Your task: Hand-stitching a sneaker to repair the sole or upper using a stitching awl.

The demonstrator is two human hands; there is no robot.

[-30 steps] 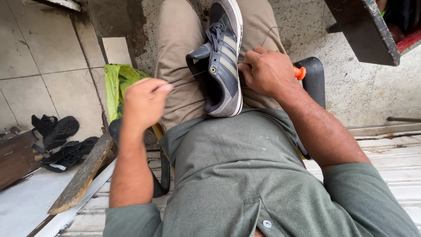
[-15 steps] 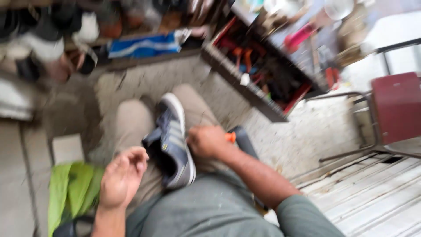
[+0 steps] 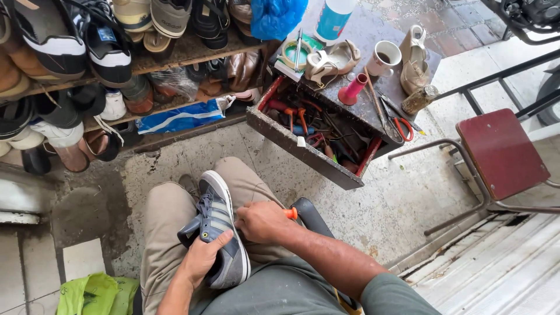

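Note:
A grey sneaker (image 3: 219, 219) with pale stripes and a white sole lies on my lap, toe pointing away. My left hand (image 3: 202, 259) grips its side near the heel. My right hand (image 3: 261, 221) is closed around a tool with an orange handle (image 3: 291, 213), held against the shoe's opening. My legs in beige trousers (image 3: 163, 227) stretch out below the shoe.
An open wooden toolbox (image 3: 315, 137) with pliers and other tools stands ahead. Its top holds scissors (image 3: 399, 125), a cup (image 3: 385, 58), a pink spool (image 3: 352, 90) and pale shoes. Shelves of shoes (image 3: 87, 52) fill the left. A red stool (image 3: 501, 154) stands right, a green bag (image 3: 93, 294) lower left.
The view has tilted up from my lap to the shelves and toolbox. My left hand went from hovering beside the sneaker to gripping it. My right hand stays at the shoe.

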